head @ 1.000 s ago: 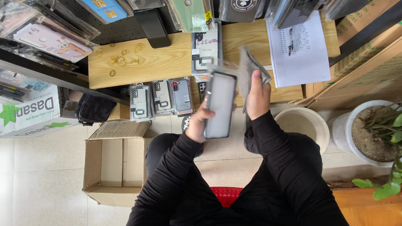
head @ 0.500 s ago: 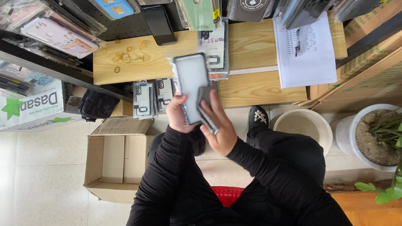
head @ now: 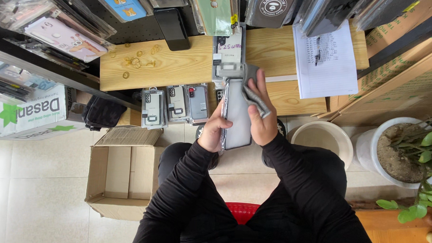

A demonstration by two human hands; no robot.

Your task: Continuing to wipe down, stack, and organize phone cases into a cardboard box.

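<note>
Left hand (head: pixel 214 132) fingers clamp the phone (head: pixel 237 115) edge; right hand (head: pixel 260 113) fingers press a grey cloth (head: pixel 253 91) against it, above the tabletop (head: pixel 179 67).

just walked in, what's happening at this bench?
A seated person in black sleeves holds a phone case upright in front of them. The left hand grips its lower left edge, and the right hand presses a grey cloth against its right side. Ahead is a wooden shelf with a row of packaged phone cases propped along its front edge and a sheet of paper lying on it. An open cardboard box sits on the floor to the left.
</note>
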